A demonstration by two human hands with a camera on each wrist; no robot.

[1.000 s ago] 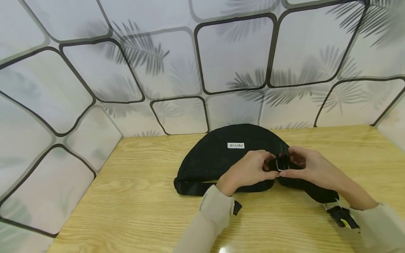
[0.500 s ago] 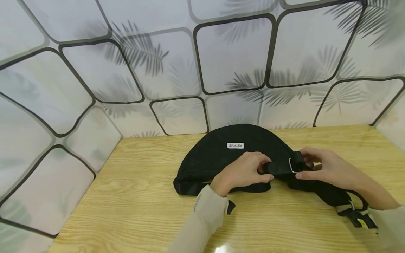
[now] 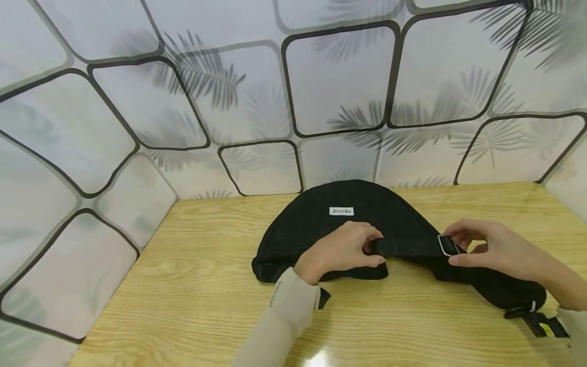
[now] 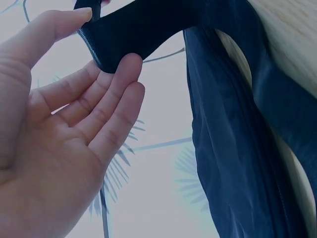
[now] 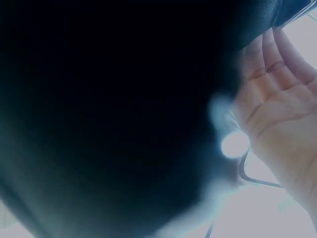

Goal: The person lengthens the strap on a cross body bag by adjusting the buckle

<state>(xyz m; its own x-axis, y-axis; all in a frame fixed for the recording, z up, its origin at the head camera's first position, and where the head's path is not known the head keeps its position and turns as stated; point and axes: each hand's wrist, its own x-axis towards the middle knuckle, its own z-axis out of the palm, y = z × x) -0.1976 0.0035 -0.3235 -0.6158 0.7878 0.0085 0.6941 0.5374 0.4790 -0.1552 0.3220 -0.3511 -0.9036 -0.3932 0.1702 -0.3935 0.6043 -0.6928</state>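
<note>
A black half-moon waist bag [image 3: 316, 224] with a white label [image 3: 341, 211] lies on the table against the wall. Its black webbing strap [image 3: 408, 247] runs taut between the two hands. My left hand [image 3: 341, 251] pinches the strap's folded end between thumb and fingers; the left wrist view shows that strap [image 4: 148, 29] at the fingertips. At the strap's metal slider [image 3: 441, 245], my right hand [image 3: 497, 247] pinches the webbing with thumb and fingers. A dark blurred shape covers most of the right wrist view, where the right hand [image 5: 282, 104] reaches up at the edge.
A black buckle [image 3: 532, 321] with a yellow part hangs from the strap near the right sleeve [image 3: 574, 326]. A loose strap tip [image 3: 324, 298] sticks out by the left cuff. The patterned wall [image 3: 339, 81] rises right behind the wooden table [image 3: 192, 285].
The hands have drawn apart: the right one moved right with the metal slider, the left one slightly left. More webbing now stretches between them, and the buckle has shifted right.
</note>
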